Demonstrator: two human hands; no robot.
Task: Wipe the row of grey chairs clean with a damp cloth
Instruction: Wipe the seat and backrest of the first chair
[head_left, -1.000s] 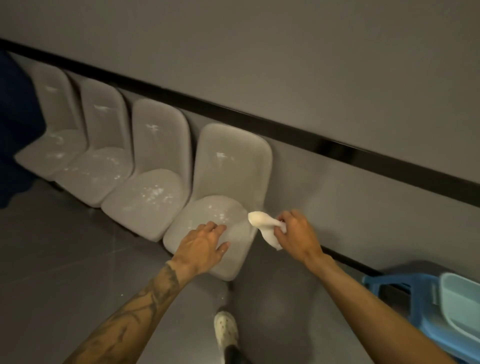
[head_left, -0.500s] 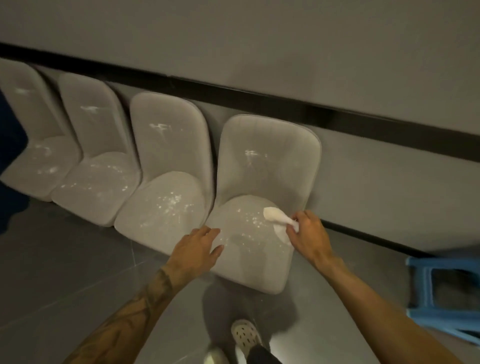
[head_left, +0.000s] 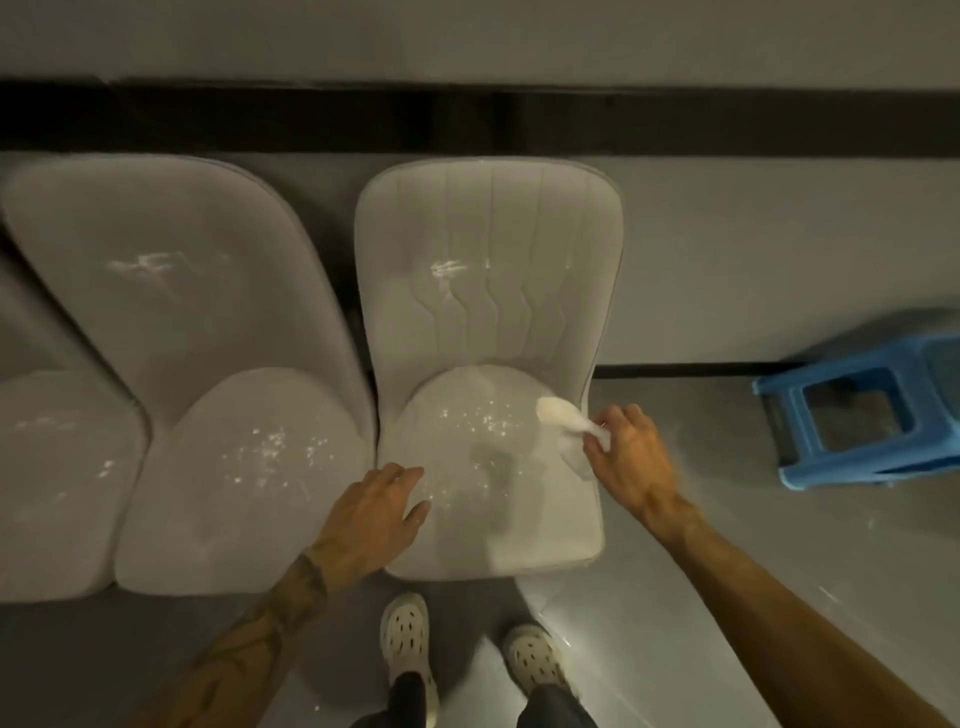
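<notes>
Head view: our right hand (head_left: 631, 462) grips the white cloth (head_left: 566, 423) on the rightmost grey chair's seat (head_left: 483, 499), while our left hand (head_left: 371, 517) rests open, fingers spread, at its front-left edge.

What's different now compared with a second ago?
The right hand brought the white cloth from beside the end chair onto its seat. The person stepped round to face that chair squarely. The left hand stayed on the seat's front; the white specks remain.
</notes>
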